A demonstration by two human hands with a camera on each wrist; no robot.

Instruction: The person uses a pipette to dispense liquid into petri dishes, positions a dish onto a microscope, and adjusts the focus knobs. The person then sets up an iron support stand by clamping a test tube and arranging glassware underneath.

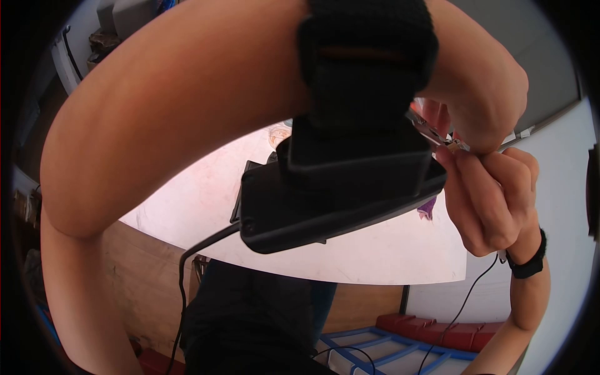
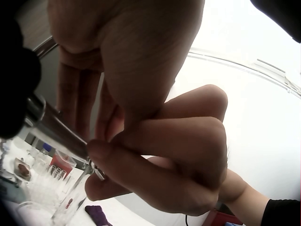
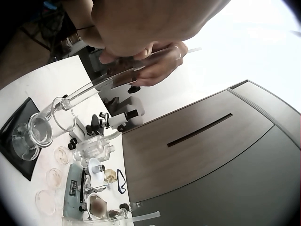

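Observation:
At the upper right of the head view my left hand (image 1: 484,100) and my right hand (image 1: 494,194) meet at a shiny metal clamp (image 1: 431,131). My right fingers pinch a small metal part at the clamp's end, beside my left hand. In the left wrist view the clamp's grey metal body (image 2: 66,139) runs to my right fingertips. A long glass tube (image 3: 87,92) slants up to the hands in the right wrist view. My left fingers (image 3: 160,70) curl round its upper part; the palm side is hidden. Below it stands a clear glass vessel (image 3: 44,129).
A black base plate (image 3: 23,162) lies under the vessel. On the white table (image 1: 412,256) are a microscope (image 3: 106,122), glass bottles (image 3: 94,150), several petri dishes (image 3: 54,178) and a grey-green balance (image 3: 73,190). A purple cloth (image 2: 96,215) lies nearby. A wooden cabinet (image 3: 188,160) stands behind.

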